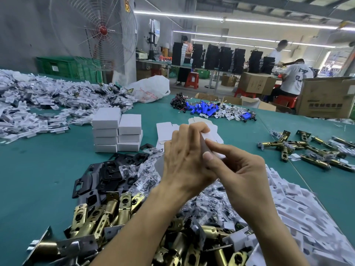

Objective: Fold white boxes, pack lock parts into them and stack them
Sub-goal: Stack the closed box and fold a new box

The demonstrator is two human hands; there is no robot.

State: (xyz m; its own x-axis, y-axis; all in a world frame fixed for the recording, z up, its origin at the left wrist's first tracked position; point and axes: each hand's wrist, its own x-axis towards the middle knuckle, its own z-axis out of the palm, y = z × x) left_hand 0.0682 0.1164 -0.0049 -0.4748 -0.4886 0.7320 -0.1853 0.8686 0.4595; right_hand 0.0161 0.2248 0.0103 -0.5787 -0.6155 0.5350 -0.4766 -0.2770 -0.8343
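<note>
stacked white boxes point(117, 131) left of centre on green table point(38, 169), left hand point(184, 156) curled round half-folded white box point(210, 138) held mid-table, right hand point(240, 173) pinching its near edge, brass latches point(307, 150) loose far right.

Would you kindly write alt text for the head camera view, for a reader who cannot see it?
The left hand and right hand hold a partly folded white box above a green table. To the left stand stacked white boxes; brass latch bolts and black strike plates lie heaped nearer the viewer.
</note>
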